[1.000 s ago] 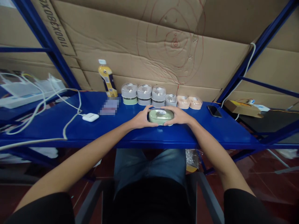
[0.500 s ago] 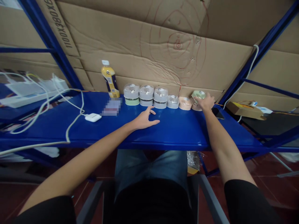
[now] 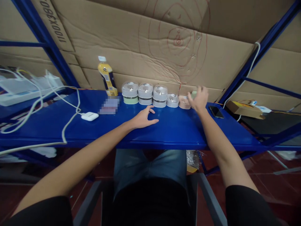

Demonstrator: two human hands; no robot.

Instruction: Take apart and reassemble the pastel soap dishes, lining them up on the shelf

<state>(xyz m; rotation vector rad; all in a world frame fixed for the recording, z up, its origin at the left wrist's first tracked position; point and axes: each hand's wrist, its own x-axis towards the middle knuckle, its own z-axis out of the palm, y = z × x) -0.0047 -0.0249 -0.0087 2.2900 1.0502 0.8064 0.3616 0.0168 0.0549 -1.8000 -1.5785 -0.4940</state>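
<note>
A row of small rounded containers with clear lids stands along the back of the blue table. On its left is a grey container over a green container (image 3: 130,99), then a grey stack (image 3: 145,94) and another grey stack (image 3: 160,96). A single grey container (image 3: 172,100) and a single peach container (image 3: 184,102) follow. My right hand (image 3: 199,98) is curled round a pale green container (image 3: 193,94) at the right end, hiding most of it and what lies beneath. My left hand (image 3: 145,118) rests on the table before the stacks, empty, thumb and fingers apart.
A yellow drink bottle (image 3: 108,77) stands back left, near a blurred flat item (image 3: 109,105) and a white earphone case (image 3: 89,116) on a cable. A phone (image 3: 216,111) lies right of my right hand. Cardboard (image 3: 113,40) backs the table (image 3: 178,131); blue posts flank it.
My right hand has shifted left over the green container, covering more of it, and the phone shows more fully. My left hand keeps its place and pose. The view has moved slightly.
</note>
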